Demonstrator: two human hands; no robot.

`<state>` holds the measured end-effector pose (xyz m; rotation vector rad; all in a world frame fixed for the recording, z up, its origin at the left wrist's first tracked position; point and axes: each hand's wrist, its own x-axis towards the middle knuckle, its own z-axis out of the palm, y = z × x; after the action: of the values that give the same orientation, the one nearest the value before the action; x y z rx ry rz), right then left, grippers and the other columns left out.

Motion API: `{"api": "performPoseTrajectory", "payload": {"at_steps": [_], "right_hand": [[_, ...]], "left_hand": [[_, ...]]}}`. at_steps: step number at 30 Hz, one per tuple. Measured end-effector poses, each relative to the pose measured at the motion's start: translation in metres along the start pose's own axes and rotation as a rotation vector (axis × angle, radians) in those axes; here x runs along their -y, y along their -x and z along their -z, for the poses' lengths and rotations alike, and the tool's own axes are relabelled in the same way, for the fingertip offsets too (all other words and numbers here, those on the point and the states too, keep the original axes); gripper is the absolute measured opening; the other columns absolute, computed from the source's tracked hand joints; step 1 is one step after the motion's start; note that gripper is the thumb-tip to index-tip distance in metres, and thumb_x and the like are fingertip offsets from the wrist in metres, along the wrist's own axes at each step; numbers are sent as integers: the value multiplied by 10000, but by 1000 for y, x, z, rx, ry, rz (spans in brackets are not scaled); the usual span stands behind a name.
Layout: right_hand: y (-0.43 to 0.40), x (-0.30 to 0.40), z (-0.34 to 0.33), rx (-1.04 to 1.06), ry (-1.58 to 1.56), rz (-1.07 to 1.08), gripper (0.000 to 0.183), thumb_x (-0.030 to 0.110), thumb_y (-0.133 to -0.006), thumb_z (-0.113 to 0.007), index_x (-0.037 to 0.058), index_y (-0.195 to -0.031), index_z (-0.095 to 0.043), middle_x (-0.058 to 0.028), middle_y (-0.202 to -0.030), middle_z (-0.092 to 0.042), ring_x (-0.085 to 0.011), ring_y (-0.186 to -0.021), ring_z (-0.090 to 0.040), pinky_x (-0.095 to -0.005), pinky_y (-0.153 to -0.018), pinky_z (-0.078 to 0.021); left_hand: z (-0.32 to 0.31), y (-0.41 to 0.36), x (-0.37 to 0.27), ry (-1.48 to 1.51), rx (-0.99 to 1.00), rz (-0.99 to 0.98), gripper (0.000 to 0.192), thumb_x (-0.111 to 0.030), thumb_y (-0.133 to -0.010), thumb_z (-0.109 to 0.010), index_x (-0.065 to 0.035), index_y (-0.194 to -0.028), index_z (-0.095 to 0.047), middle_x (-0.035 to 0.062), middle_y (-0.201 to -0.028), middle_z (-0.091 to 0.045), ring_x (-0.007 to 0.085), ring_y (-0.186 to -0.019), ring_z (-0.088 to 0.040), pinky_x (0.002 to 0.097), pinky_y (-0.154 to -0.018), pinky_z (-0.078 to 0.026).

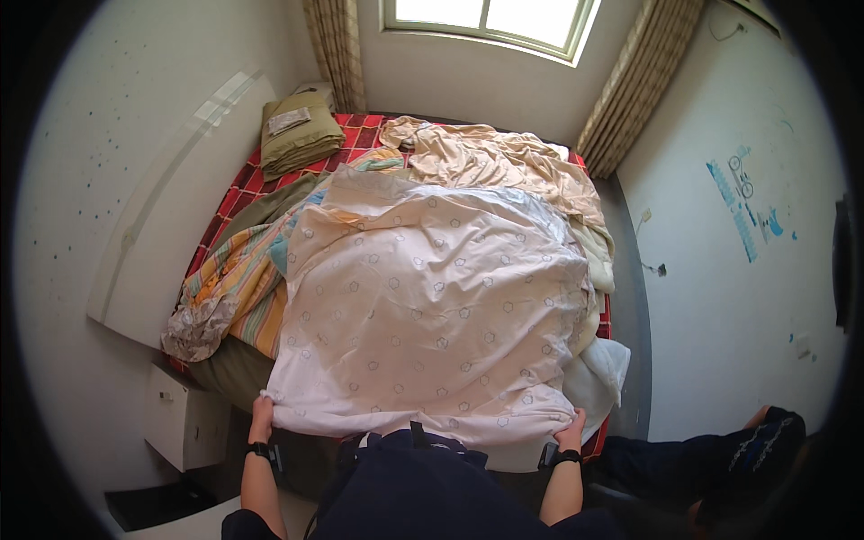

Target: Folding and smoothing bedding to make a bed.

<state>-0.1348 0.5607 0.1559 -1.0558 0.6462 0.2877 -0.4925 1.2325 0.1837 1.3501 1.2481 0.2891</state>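
Observation:
A pale pink cloth cover (418, 304) with small flower outlines lies spread and wrinkled over the bed in front of me. My left hand (262, 412) grips its near left corner. At the near right corner my right hand (570, 430) holds the same cover, so its near edge runs between both fists close to my body. Beneath and to the left shows a striped yellow, orange and blue quilt (250, 283). On the far right of the bed lies a crumpled peach cloth (506, 155). White bedding (597, 371) shows below the cover's right side.
Red checked bedding (358, 131) covers the mattress, with a folded olive quilt (297, 138) at its far left. A white headboard (182, 196) and bedside cabinet (192, 418) stand left. At lower right is another person (715, 459) in dark clothes. Curtains (641, 88) flank the window.

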Motion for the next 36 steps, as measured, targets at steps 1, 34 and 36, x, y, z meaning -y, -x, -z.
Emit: {"api": "performPoseTrajectory", "payload": {"at_steps": [1,34,36], "right_hand": [[-25,16,-24,-42,-40,37,208,101,-721,-600,60,-908,-520,-96,-875,-577,-249,-807,-589,-371,-720,-508],[241,-128,-311,979,541,15,511,90,-865,-568,1,-1330,-376,-127,-1273,-470,-166,-857,-580,-281,-733,-492],[228,-136,-309,925,695,52,451,147,-875,-584,-15,-1271,-443,-108,-1142,-539,-149,-813,-576,-267,-708,-477]], "left_hand": [[-39,-3,-35,-7,-4,-51,325,-112,-852,-406,59,-1051,-598,124,-935,-652,200,-859,-620,317,-760,-474],[-169,114,-117,274,587,48,218,-157,-852,-454,-20,-982,-563,45,-801,-555,129,-718,-518,255,-660,-420],[-167,118,-110,256,655,63,186,-150,-850,-463,-29,-955,-557,15,-708,-526,97,-573,-471,252,-498,-372]]}}
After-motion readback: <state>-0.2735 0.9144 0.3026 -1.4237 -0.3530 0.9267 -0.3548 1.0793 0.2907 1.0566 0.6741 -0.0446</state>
